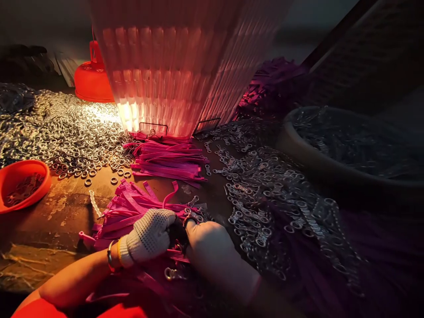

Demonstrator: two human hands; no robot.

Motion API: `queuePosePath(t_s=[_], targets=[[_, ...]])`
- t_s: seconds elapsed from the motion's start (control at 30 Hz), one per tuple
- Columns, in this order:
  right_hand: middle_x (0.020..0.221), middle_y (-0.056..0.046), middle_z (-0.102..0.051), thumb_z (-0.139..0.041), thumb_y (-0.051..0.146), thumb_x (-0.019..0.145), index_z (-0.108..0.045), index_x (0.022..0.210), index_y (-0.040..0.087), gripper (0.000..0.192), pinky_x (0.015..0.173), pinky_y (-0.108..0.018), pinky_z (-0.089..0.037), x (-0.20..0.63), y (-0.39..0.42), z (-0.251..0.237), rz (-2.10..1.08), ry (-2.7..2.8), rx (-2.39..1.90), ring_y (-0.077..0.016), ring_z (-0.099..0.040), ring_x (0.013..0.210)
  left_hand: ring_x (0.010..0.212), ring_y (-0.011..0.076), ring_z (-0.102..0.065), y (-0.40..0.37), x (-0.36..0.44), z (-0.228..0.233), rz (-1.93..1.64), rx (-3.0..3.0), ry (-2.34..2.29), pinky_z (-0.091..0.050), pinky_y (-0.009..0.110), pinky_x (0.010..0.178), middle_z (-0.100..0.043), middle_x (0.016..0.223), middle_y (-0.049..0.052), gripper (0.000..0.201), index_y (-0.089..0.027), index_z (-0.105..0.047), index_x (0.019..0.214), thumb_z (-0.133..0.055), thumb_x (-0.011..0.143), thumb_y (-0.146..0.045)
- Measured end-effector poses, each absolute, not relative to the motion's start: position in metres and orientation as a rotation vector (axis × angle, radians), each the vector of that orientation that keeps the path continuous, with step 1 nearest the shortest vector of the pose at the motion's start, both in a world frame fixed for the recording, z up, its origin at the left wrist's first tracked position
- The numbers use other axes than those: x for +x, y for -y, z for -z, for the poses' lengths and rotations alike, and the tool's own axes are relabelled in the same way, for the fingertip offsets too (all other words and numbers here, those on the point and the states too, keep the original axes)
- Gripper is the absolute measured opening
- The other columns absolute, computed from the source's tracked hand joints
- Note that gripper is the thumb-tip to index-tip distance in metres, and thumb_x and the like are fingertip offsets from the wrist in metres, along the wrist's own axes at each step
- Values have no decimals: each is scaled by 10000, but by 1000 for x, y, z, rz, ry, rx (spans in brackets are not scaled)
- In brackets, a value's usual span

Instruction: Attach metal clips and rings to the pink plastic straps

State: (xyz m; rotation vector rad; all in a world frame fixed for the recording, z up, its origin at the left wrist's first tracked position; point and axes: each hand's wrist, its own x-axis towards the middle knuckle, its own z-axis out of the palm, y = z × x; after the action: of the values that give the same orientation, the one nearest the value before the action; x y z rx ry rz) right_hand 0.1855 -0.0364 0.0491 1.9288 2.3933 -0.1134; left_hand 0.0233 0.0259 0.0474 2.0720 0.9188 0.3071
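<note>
My left hand [149,234], in a white knit glove with dark grip dots, is closed with its fingertips in shadow. Facing it, my right hand [212,245] is also closed, its thumb and fingers pinched near the left fingertips. What lies between them is dark and mostly hidden. Just below the fingers, a thin purple strap [179,255] shows between the hands. A heap of purple straps [129,207] lies behind and left of my left hand. Small metal clasps [198,215] sit just beyond my right thumb, and a metal clasp [172,274] lies below the hands.
Metal rings [66,132] cover the left back. A red lamp [93,81] lights a ribbed translucent panel [159,79]. More straps [168,159] lie before it. An orange bowl [46,179] stands left, metal clasps [261,203] spread right, and a large tub [288,132] stands beyond.
</note>
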Motion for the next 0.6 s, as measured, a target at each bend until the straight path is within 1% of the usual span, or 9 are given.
queuePosePath(t_s=[0.1, 0.2, 0.3, 0.37, 0.43, 0.47, 0.53, 0.57, 0.6], targets=[[587, -54, -641, -557, 93, 684, -517, 711, 187, 105, 514, -331, -144, 185, 31, -56, 123, -2447, 1908, -179, -598, 535, 650, 134, -557, -42, 9, -68, -239, 2190, -825, -376, 214, 608, -670, 733, 10, 219, -175, -678, 773, -506, 710, -55], [633, -57, -661, -572, 110, 710, -538, 747, 185, 90, 528, -325, -182, 187, 33, -64, 184, -2406, 1925, -182, -608, 574, 674, 161, -588, -61, -14, -83, -248, 2252, -964, -410, 235, 648, -698, 767, 20, 217, -203, -704, 773, -540, 701, -80], [710, -64, -681, -588, 141, 724, -575, 758, 192, 62, 558, -322, -258, 199, 44, -65, 264, -2348, 1962, -201, -610, 629, 696, 189, -614, -74, -34, -85, -385, 2116, -1165, -448, 260, 675, -720, 775, 32, 101, -227, -744, 777, -665, 716, -211], [849, -84, -700, -597, 134, 708, -615, 788, 194, 102, 619, -318, -333, 217, 49, -62, 262, -2376, 1970, -223, -617, 747, 668, 181, -609, -75, -39, -77, -480, 1878, -1239, -456, 248, 619, -726, 788, 39, 190, -234, -765, 871, -742, 701, -315], [993, -94, -695, -580, 104, 719, -654, 887, 191, 203, 708, -309, -386, 243, 45, -58, 221, -2364, 2025, -225, -608, 871, 568, 140, -560, -71, -35, -65, -537, 1500, -1235, -411, 213, 502, -704, 741, 40, 260, -211, -755, 919, -747, 727, -386], [1025, -89, -692, -560, 88, 742, -663, 950, 191, 254, 743, -299, -397, 259, 39, -55, 198, -2312, 2070, -214, -604, 904, 516, 117, -522, -68, -30, -58, -555, 1281, -1205, -378, 198, 456, -680, 695, 34, 271, -195, -744, 911, -727, 756, -416], [1003, -80, -698, -525, 72, 794, -669, 1042, 181, 307, 788, -282, -405, 293, 22, -48, 136, -2091, 2176, -197, -615, 939, 446, 85, -464, -64, -14, -45, -581, 920, -1124, -327, 177, 398, -631, 629, 27, 335, -161, -716, 869, -677, 802, -488], [956, -84, -704, -518, 77, 811, -680, 1020, 173, 282, 781, -288, -408, 308, 12, -43, 71, -1940, 2203, -203, -626, 921, 429, 77, -453, -63, -4, -41, -572, 780, -1080, -304, 169, 375, -619, 623, 29, 376, -147, -703, 858, -661, 811, -517], [944, -126, -702, -517, 75, 811, -692, 970, 136, 244, 754, -314, -410, 321, 3, -38, 24, -1855, 2228, -235, -633, 902, 418, 73, -452, -64, 7, -38, -545, 667, -1041, -281, 162, 355, -617, 631, 35, 405, -136, -692, 858, -651, 816, -537]])
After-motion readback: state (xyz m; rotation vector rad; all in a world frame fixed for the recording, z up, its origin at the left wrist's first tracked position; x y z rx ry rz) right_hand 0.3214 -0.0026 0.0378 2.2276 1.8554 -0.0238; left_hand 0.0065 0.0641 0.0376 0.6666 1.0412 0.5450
